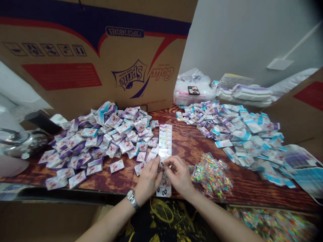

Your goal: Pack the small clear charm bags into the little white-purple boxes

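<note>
Head view looks down on a wooden desk [188,148] with both hands together near its near edge. A narrow printed sheet [165,141], apparently of small stickers, lies between them, its long axis running near to far. Its far part extends well past the fingers across the bare wood, and its near end reaches toward the desk edge. The left hand [148,179] and the right hand [178,174] sit on either side of the sheet, equally close to it, with their fingertips pinched together at its middle; exactly what they grip there is hidden. A wristwatch [132,199] circles the left wrist. To the left lies a heap of white-and-purple packets [101,134]; to the right, a spread of white-and-teal packets [242,131]. A pile of shiny multicoloured packets [211,174] sits just right of the right hand. A Sprite-printed cardboard carton [75,57] stands at the far edge.
</note>
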`<state>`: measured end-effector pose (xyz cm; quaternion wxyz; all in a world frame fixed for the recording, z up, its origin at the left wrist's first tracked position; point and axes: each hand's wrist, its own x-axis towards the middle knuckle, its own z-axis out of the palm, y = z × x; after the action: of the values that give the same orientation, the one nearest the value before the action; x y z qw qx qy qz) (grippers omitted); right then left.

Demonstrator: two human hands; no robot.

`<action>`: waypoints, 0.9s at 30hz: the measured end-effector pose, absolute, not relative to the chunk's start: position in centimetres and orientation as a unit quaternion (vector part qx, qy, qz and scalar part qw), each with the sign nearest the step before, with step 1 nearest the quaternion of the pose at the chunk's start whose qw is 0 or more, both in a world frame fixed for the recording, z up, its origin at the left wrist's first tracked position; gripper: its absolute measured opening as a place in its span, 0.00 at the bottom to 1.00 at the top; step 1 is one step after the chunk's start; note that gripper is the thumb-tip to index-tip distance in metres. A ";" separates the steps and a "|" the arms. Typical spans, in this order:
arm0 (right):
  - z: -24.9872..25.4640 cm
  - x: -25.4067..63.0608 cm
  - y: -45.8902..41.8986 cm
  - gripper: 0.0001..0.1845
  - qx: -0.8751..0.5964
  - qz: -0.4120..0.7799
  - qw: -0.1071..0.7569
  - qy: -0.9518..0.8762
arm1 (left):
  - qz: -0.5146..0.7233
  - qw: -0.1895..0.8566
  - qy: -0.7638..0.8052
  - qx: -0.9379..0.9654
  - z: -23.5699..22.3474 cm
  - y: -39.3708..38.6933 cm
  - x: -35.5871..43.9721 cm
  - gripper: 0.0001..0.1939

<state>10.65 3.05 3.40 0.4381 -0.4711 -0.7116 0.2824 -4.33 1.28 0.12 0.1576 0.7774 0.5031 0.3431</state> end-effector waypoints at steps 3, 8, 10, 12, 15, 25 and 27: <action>3.7 10.5 2.7 0.08 -0.439 0.278 0.419 -0.745 | 0.353 0.159 0.502 0.773 0.2 1.4 -4.5 0.27; 3.4 11.1 2.5 0.17 -0.407 0.159 0.368 -0.821 | 0.362 0.162 0.507 0.765 0.4 1.5 -4.8 0.28; 3.4 11.7 2.7 0.17 -0.402 0.105 0.357 -0.836 | 0.355 0.171 0.514 0.762 0.7 1.5 -4.8 0.28; 3.7 12.2 3.2 0.16 -0.392 0.109 0.347 -0.845 | 0.348 0.181 0.518 0.760 1.1 1.4 -4.8 0.28; 4.8 12.7 3.8 0.13 -0.392 0.197 0.332 -0.835 | 0.348 0.194 0.497 0.770 1.6 1.3 -4.6 0.27; 4.3 11.5 3.2 0.11 -0.481 0.330 0.398 -0.708 | 0.349 0.168 0.461 0.798 1.5 1.1 -4.7 0.22; 4.3 11.3 2.7 0.07 -0.469 0.314 0.422 -0.709 | 0.350 0.149 0.458 0.803 1.5 1.2 -4.7 0.22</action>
<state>11.25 2.67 4.31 0.4222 -0.4687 -0.7093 0.3144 -4.66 1.15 1.49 0.1492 0.8030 0.4585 0.3502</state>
